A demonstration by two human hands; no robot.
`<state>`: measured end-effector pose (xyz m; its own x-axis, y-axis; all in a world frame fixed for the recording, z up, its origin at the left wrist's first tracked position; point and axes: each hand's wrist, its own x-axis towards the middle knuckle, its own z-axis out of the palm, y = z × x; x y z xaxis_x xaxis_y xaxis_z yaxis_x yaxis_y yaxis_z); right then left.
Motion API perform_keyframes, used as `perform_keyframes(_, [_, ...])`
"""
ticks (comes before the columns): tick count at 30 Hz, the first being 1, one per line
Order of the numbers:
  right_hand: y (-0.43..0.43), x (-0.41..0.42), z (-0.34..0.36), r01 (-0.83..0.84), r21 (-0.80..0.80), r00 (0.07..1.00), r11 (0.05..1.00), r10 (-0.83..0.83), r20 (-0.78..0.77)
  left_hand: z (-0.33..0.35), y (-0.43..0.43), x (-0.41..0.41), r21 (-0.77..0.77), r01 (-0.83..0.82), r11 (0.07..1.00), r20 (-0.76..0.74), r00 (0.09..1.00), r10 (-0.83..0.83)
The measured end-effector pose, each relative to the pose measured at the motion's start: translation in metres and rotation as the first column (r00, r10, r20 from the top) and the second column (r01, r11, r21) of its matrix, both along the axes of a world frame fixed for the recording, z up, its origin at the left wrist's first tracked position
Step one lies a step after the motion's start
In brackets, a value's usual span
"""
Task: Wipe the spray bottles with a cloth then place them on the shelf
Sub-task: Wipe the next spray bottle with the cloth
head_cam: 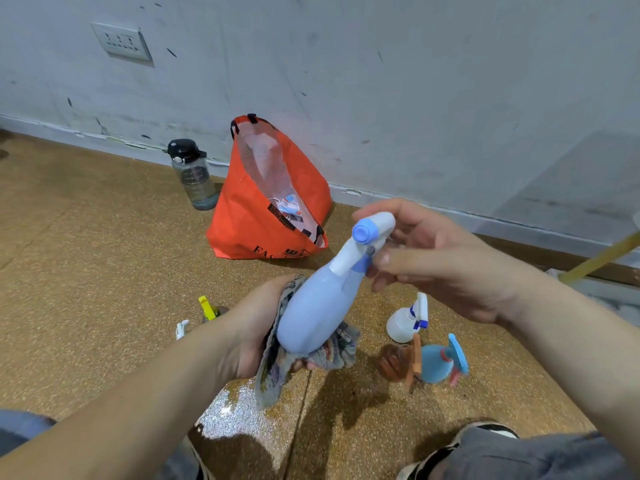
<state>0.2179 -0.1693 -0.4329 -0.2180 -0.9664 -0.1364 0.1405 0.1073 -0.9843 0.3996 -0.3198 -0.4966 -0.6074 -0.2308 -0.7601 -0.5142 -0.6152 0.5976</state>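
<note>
Mid-wipe: the left grip [256, 327] clasped a patterned cloth [273, 372] around the base of a pale blue spray bottle [318, 306], held above the floor [104, 271]. The right grip [433, 265] grasped its trigger head. At least 4 other spray bottles [403, 322] waited on the floor, seemingly unwiped; no shelf was in view.

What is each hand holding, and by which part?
The left hand grips the cloth under the base of the light blue spray bottle; right hand holds its head.
</note>
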Motion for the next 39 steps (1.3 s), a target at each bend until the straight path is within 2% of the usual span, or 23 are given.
perform_keyframes(2, [-0.001,0.004,-0.005,0.049,-0.009,0.994,0.999,-0.050,-0.098,0.000,0.002,0.000,-0.026,0.012,1.000,0.045,0.999,-0.010])
perform_keyframes(5, [-0.005,0.007,-0.008,0.207,-0.018,0.973,0.978,-0.208,-0.099,-0.011,0.001,-0.002,-0.151,-0.022,0.988,0.081,0.996,0.034])
perform_keyframes(7, [-0.007,0.007,-0.009,0.319,-0.013,0.943,0.948,-0.319,-0.096,-0.014,0.002,-0.004,-0.264,-0.127,0.956,0.024,0.990,0.138])
perform_keyframes(10, [-0.009,0.002,-0.011,0.466,0.034,0.881,0.884,-0.459,-0.116,-0.004,0.004,-0.006,-0.509,-0.211,0.835,-0.046,0.975,0.218])
perform_keyframes(12, [-0.009,0.001,-0.012,0.527,0.067,0.846,0.847,-0.515,-0.136,0.001,0.005,-0.007,-0.612,-0.235,0.755,-0.123,0.972,0.202])
perform_keyframes(15, [-0.012,0.010,-0.015,0.546,0.077,0.831,0.834,-0.528,-0.177,0.009,0.009,-0.006,-0.738,-0.232,0.633,-0.270,0.962,0.038])
perform_keyframes(17, [-0.014,0.022,-0.019,0.548,0.080,0.824,0.833,-0.520,-0.225,0.007,0.021,-0.005,-0.854,-0.165,0.494,-0.302,0.929,-0.212])
perform_keyframes(18, [-0.015,0.028,-0.022,0.542,0.080,0.821,0.837,-0.507,-0.262,0.007,0.030,-0.003,-0.921,-0.125,0.369,-0.257,0.906,-0.336])
perform_keyframes(20, [-0.016,0.036,-0.022,0.520,0.071,0.822,0.851,-0.476,-0.314,0.003,0.045,-0.001,-0.991,-0.090,0.099,-0.125,0.883,-0.452])
perform_keyframes(21, [-0.016,0.037,-0.022,0.517,0.068,0.820,0.853,-0.471,-0.324,0.004,0.049,-0.001,-0.995,-0.092,0.048,-0.104,0.884,-0.455])
perform_keyframes(22, [-0.016,0.037,-0.020,0.517,0.068,0.818,0.853,-0.469,-0.334,0.000,0.046,-0.001,-0.995,-0.094,0.042,-0.102,0.884,-0.456])
perform_keyframes(23, [-0.016,0.035,-0.019,0.524,0.066,0.813,0.849,-0.475,-0.335,-0.001,0.041,0.000,-0.992,-0.091,0.086,-0.120,0.884,-0.453])
perform_keyframes(24, [-0.016,0.033,-0.016,0.534,0.061,0.811,0.843,-0.490,-0.319,-0.004,0.033,0.000,-0.979,-0.086,0.187,-0.159,0.892,-0.423])
perform_keyframes(26, [-0.017,0.026,-0.012,0.572,0.047,0.790,0.819,-0.534,-0.303,-0.008,0.018,0.000,-0.877,-0.097,0.471,-0.229,0.945,-0.232])
perform_keyframes(28, [-0.017,0.016,-0.014,0.627,0.040,0.747,0.778,-0.585,-0.315,-0.013,0.011,-0.001,-0.687,-0.114,0.718,-0.183,0.983,-0.019])
perform_keyframes(30, [-0.017,0.011,-0.016,0.660,0.047,0.726,0.750,-0.621,-0.297,-0.014,0.017,-0.001,-0.615,-0.098,0.783,-0.151,0.989,0.005])
perform_keyframes(31, [-0.018,0.012,-0.019,0.661,0.059,0.727,0.748,-0.619,-0.297,-0.011,0.023,0.000,-0.652,-0.092,0.753,-0.167,0.986,-0.024])
perform_keyframes(32, [-0.018,0.015,-0.021,0.658,0.079,0.732,0.749,-0.610,-0.304,-0.009,0.029,0.000,-0.762,-0.075,0.643,-0.193,0.974,-0.115])
perform_keyframes(34, [-0.018,0.025,-0.026,0.639,0.106,0.742,0.762,-0.573,-0.349,-0.006,0.037,0.003,-0.968,-0.063,0.243,-0.156,0.910,-0.385])
perform_keyframes(35, [-0.018,0.029,-0.028,0.630,0.122,0.745,0.767,-0.553,-0.373,-0.007,0.040,0.003,-0.994,-0.068,0.087,-0.101,0.876,-0.472])
perform_keyframes(36, [-0.018,0.033,-0.028,0.626,0.133,0.748,0.769,-0.542,-0.383,-0.009,0.039,0.002,-0.998,-0.068,0.016,-0.067,0.859,-0.507])
perform_keyframes(37, [-0.018,0.034,-0.028,0.625,0.136,0.749,0.769,-0.542,-0.380,-0.009,0.037,0.001,-0.997,-0.072,0.019,-0.072,0.861,-0.504])
perform_keyframes(39, [-0.020,0.032,-0.025,0.644,0.138,0.741,0.752,-0.568,-0.358,-0.014,0.030,0.001,-0.990,-0.078,0.114,-0.122,0.883,-0.453])
